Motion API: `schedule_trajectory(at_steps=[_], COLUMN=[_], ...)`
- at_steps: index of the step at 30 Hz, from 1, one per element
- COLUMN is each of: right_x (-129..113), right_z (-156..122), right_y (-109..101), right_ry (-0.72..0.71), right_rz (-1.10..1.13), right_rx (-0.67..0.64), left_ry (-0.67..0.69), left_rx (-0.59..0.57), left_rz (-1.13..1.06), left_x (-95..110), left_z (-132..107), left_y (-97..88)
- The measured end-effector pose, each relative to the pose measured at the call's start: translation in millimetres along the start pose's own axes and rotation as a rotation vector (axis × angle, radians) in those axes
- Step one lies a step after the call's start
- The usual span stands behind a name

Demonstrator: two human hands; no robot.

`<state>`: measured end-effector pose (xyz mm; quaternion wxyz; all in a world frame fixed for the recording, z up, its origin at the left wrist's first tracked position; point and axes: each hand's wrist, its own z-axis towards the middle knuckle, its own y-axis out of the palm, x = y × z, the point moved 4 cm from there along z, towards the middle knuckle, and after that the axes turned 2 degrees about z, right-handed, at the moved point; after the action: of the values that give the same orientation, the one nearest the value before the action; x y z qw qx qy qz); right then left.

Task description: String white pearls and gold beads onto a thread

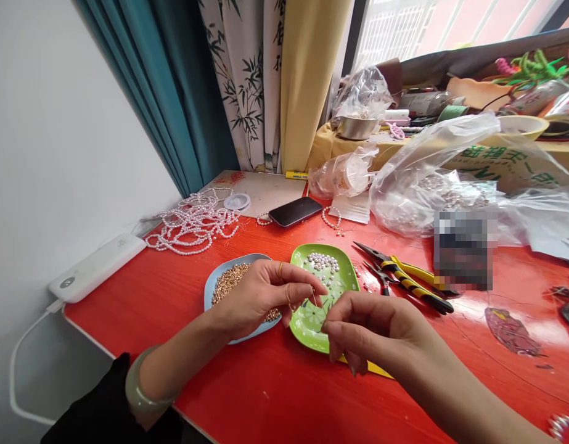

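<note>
Thumb and forefinger of my left hand (277, 287) are pinched on a thin gold-coloured strand (317, 300), too fine to tell whether wire or thread. My right hand (374, 330) pinches close by, its fingertips at the strand's other end. Both hands are held above the table, over the near part of a green plate (302, 330) with white pearl beads (322, 263) on it. Partly behind my left hand is a blue plate (209, 290) of gold beads (231, 280). Small beads at my fingertips cannot be made out.
Pliers (409, 280) with yellow-black handles lie right of the green plate. Behind are a phone (296, 211), a beaded bracelet (331, 217) and a heap of pearl strings (196, 222). A power bank (97, 266) sits at the left edge, plastic bags (432, 166) at the right back.
</note>
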<state>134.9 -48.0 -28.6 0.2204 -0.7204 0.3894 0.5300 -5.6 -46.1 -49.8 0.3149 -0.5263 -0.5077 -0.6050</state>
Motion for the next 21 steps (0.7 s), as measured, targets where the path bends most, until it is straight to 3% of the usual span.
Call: schedule_trajectory(at_steps=[21], right_x=[2.6], right_z=[2.4], right_y=[0.3], right_ry=[-0.029], right_rz=[0.042], right_rx=[-0.020], left_ry=[-0.087], left_rx=[0.046], left_rz=[0.037], left_x=[-3.2], left_z=[0.4], left_y=[2.4])
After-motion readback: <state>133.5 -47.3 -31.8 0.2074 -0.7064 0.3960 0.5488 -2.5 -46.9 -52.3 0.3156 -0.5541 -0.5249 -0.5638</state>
